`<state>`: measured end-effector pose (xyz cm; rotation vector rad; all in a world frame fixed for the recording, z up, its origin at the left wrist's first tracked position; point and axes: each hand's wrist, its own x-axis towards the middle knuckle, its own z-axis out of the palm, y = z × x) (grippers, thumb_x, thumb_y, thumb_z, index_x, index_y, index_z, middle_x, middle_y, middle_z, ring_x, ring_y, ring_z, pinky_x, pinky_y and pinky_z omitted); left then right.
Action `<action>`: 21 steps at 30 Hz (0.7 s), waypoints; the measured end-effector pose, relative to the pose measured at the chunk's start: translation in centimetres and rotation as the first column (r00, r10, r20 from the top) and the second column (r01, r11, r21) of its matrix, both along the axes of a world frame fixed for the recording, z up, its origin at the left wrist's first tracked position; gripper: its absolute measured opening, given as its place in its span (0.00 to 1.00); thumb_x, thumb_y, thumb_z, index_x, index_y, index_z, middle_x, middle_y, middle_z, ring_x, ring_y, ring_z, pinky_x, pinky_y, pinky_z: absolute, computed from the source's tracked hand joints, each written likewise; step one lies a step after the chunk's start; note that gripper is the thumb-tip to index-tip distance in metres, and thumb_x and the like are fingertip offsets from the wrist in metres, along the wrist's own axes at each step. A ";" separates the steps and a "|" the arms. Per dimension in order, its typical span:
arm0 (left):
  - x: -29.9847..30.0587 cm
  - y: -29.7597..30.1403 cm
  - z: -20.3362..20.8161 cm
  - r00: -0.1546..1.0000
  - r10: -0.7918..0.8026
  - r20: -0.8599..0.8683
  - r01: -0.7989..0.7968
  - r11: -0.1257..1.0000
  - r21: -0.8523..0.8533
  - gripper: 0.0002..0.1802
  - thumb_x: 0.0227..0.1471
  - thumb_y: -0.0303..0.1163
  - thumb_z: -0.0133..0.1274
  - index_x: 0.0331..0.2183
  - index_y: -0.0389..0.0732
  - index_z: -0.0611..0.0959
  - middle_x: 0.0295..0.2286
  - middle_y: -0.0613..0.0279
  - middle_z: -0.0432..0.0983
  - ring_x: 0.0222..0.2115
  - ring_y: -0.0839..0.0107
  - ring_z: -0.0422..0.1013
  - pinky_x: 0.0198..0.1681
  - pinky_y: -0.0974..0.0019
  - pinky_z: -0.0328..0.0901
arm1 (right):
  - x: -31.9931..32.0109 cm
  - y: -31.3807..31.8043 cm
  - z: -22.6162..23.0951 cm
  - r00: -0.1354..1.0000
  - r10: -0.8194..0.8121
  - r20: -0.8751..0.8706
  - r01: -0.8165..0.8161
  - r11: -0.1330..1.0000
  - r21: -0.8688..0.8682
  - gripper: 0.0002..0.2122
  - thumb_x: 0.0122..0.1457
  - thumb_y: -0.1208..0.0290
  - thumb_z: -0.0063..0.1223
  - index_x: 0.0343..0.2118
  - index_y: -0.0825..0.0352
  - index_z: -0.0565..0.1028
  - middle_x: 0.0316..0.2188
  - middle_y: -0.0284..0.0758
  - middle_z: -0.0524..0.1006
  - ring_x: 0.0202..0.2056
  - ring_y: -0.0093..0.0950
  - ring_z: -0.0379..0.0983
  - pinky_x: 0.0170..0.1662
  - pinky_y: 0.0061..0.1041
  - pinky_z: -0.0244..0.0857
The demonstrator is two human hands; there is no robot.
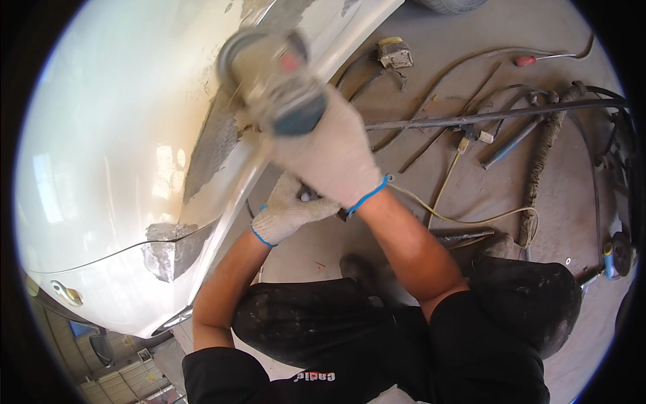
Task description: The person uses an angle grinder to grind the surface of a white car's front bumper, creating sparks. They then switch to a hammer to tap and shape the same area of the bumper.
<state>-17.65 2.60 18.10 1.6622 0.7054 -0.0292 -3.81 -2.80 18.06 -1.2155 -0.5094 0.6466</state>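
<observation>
Dusty grey floor (pixel 565 202) spreads beside a white car (pixel 114 101), whose side shows rough grey patches (pixel 208 151), one near the lower edge and another across a panel seam. Near that lower edge, a power tool (pixel 276 84), blurred, sits with its round disc (pixel 235 57) at the car's side; whether they touch cannot be told. Gloved and blue-cuffed, the right hand (pixel 330 151) is wrapped around the tool's body, its fingers mostly hidden behind it. Just below, the left hand (pixel 286 210), also gloved, has its fingers curled around the tool's dark rear end. Toward the floor's far side lie a dusty box (pixel 395 52) and a red handle (pixel 525 60). Dark hoses (pixel 498 116), a blue tube (pixel 511 143) and a yellow cord (pixel 444 180) spread over its right part. Dark, dusty trousers (pixel 303 316) show bent knees close to the car.
</observation>
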 end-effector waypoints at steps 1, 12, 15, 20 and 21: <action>0.1 -0.3 0.4 1.000 0.003 -0.011 -0.003 0.999 -0.039 0.47 0.43 0.31 0.69 0.60 0.37 0.61 0.51 0.58 0.71 0.51 0.70 0.68 0.56 0.61 0.64 | 1.5 -0.8 1.3 0.996 0.000 -0.085 0.005 0.998 0.055 0.26 0.44 0.59 0.67 0.41 0.75 0.73 0.32 0.52 0.80 0.39 0.48 0.79 0.43 0.36 0.73; 0.2 0.0 0.9 0.993 0.026 -0.119 -0.034 0.997 -0.067 0.48 0.42 0.30 0.70 0.61 0.38 0.62 0.48 0.59 0.73 0.46 0.71 0.72 0.49 0.64 0.69 | 1.0 -0.2 1.5 0.997 0.073 0.011 -0.074 0.996 0.047 0.21 0.48 0.63 0.65 0.39 0.75 0.76 0.29 0.42 0.80 0.32 0.33 0.79 0.39 0.30 0.73; 0.4 -0.2 0.7 0.998 -0.055 0.041 0.050 0.992 0.119 0.47 0.45 0.30 0.67 0.61 0.39 0.59 0.45 0.62 0.73 0.44 0.71 0.72 0.48 0.62 0.70 | 4.2 -0.1 0.0 0.933 0.157 -0.325 -0.092 0.974 0.207 0.11 0.51 0.70 0.63 0.32 0.73 0.79 0.27 0.33 0.79 0.28 0.21 0.75 0.33 0.24 0.72; 0.1 0.4 0.9 0.985 0.027 -0.170 -0.063 0.975 -0.212 0.47 0.46 0.33 0.67 0.62 0.38 0.60 0.46 0.60 0.72 0.46 0.70 0.70 0.52 0.61 0.67 | -1.8 0.5 -3.3 0.989 0.139 -0.059 -0.121 0.964 0.239 0.23 0.49 0.63 0.66 0.44 0.73 0.74 0.31 0.39 0.80 0.32 0.28 0.78 0.39 0.28 0.73; -0.5 0.8 1.0 0.982 0.020 -0.186 -0.054 0.983 -0.178 0.47 0.46 0.34 0.67 0.62 0.38 0.60 0.47 0.60 0.72 0.47 0.70 0.70 0.53 0.61 0.67 | -3.7 0.2 -3.0 0.989 0.132 0.070 -0.141 0.978 0.153 0.28 0.47 0.60 0.68 0.47 0.74 0.73 0.33 0.42 0.80 0.34 0.32 0.79 0.42 0.30 0.73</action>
